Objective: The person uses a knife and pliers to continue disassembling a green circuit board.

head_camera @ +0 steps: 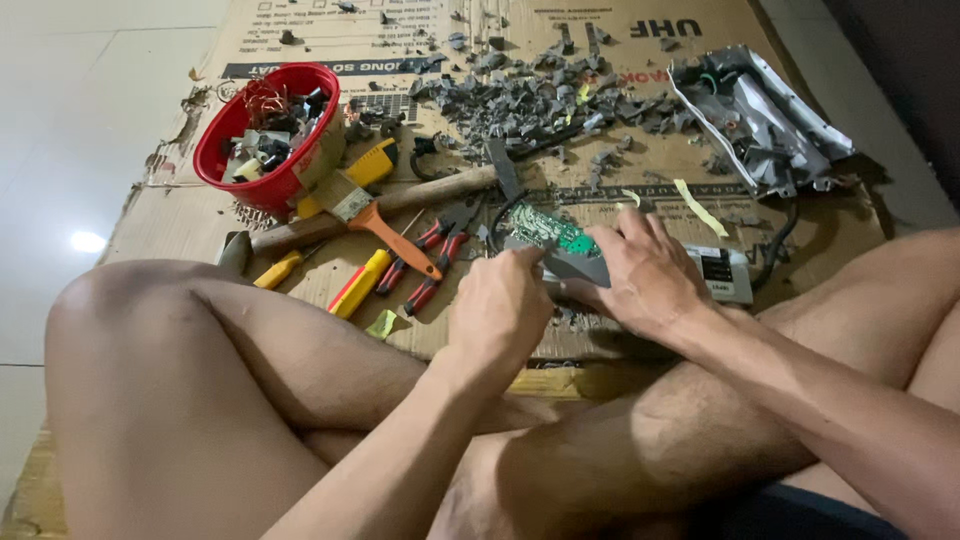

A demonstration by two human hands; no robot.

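While the right hand grasps the grey device casing bearing a green circuit board, the left hand is clenched against its end, near the cardboard sheet's front edge beside red-handled pliers.

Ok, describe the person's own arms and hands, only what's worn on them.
Nothing is worn on either: the left hand and right hand are bare, without gloves, and no rings or watch show. Both forearms are bare too, with no sleeves in view.

both hands on green circuit board, red bowl
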